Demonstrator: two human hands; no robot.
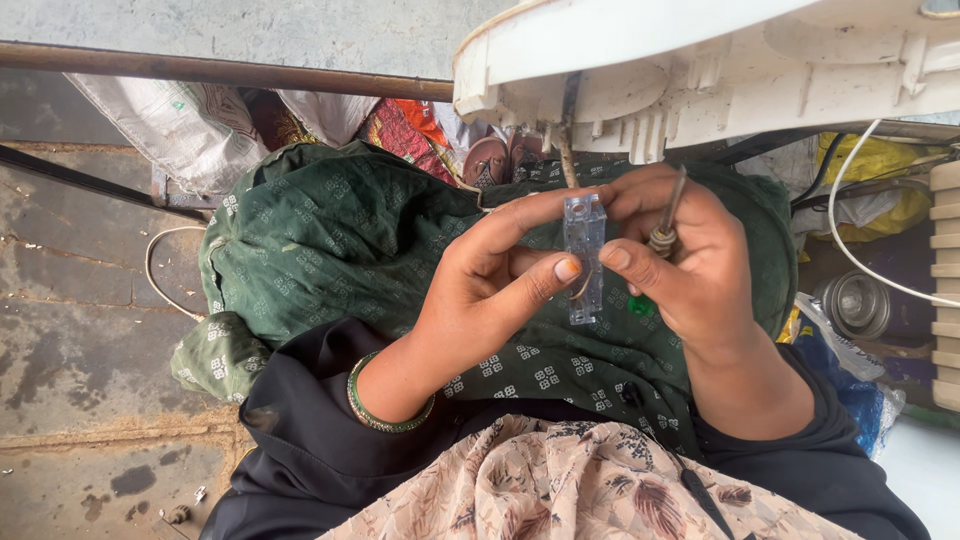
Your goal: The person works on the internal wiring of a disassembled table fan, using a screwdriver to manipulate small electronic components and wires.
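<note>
The white plastic housing hangs above my green-clad lap; below its rim my left hand pinches a clear plastic block; my right hand grips what seems a green-handled screwdriver beside it.

white woven sack | top left, on floor | faint print

The small block is clear plastic, the tool's handle bright green, the lap cloth dark green with pale square prints, the bangle green, the sleeves black, and the housing overhead off-white.
</note>
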